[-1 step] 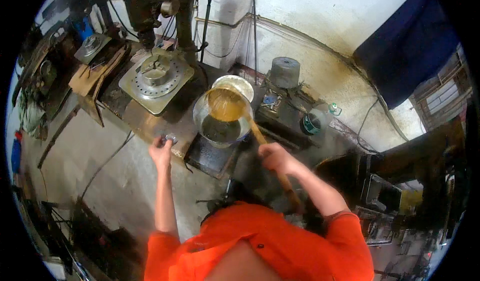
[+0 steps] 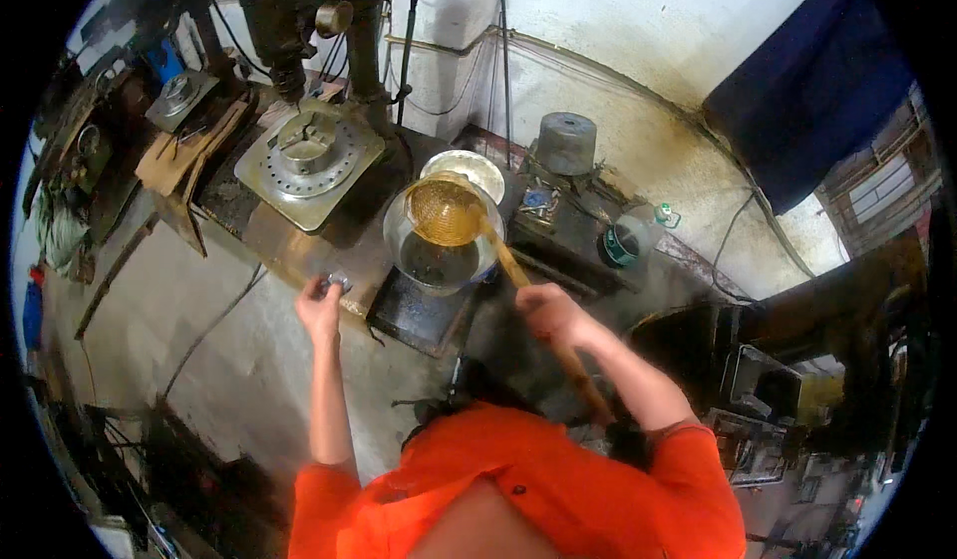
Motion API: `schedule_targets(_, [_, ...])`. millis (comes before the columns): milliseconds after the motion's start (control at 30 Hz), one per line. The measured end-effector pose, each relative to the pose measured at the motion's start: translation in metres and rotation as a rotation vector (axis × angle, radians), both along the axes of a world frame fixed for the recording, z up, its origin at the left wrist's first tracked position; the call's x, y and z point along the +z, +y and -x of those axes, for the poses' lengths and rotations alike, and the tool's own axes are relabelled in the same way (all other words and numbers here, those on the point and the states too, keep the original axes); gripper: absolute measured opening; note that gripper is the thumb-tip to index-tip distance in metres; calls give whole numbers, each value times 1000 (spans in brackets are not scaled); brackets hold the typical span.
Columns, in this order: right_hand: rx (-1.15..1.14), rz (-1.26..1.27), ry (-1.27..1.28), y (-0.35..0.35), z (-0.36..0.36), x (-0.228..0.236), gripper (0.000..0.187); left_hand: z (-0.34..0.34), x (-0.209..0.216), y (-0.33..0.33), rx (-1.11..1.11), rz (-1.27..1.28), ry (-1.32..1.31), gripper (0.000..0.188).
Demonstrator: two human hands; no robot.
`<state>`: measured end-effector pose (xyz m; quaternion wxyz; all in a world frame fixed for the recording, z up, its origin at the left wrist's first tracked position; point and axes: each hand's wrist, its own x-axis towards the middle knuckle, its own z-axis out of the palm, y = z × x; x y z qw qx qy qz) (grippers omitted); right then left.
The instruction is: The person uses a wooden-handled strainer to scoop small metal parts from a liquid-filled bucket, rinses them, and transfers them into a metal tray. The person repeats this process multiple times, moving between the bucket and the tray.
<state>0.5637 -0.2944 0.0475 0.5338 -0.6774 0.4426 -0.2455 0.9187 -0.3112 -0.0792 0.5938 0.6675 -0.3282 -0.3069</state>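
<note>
At far left we see a drill press table (image 2: 307,160) on the desk (image 2: 289,250). Our left hand (image 2: 321,305) pinches a small metal part (image 2: 336,282) at the desk edge; its shape is too small to make out. Next comes a steel pot (image 2: 439,255) with a brass skimmer (image 2: 447,212) held over it. The skimmer's long wooden handle runs from the bowl at upper left down to lower right, where our right hand (image 2: 546,312) grips it. The handle's end hides behind the forearm.
</note>
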Motion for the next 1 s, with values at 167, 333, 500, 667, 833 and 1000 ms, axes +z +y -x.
schedule_targets(167, [-27, -73, 269, -3, -7, 16, 15, -11, -22, 6, 97, 0, 69, 22])
schedule_targets(333, [35, 9, 82, -23, 24, -30, 15, -11, -14, 9, 189, -70, 104, 26])
schedule_targets(500, [-125, -491, -437, -86, 73, -24, 12, -5, -12, 21, 482, -128, 109, 20])
schedule_targets(667, [-447, -728, -718, -150, 171, -46, 31, -14, -42, 78, 741, -202, 72, 33])
schedule_targets(833, [-719, -423, -286, -163, 281, -253, 12, -19, -64, 155, 940, -250, -27, 39])
schedule_targets(1000, [-568, -228, 225, -147, 340, -422, 12, 38, -16, 158, 1083, -411, -20, 34])
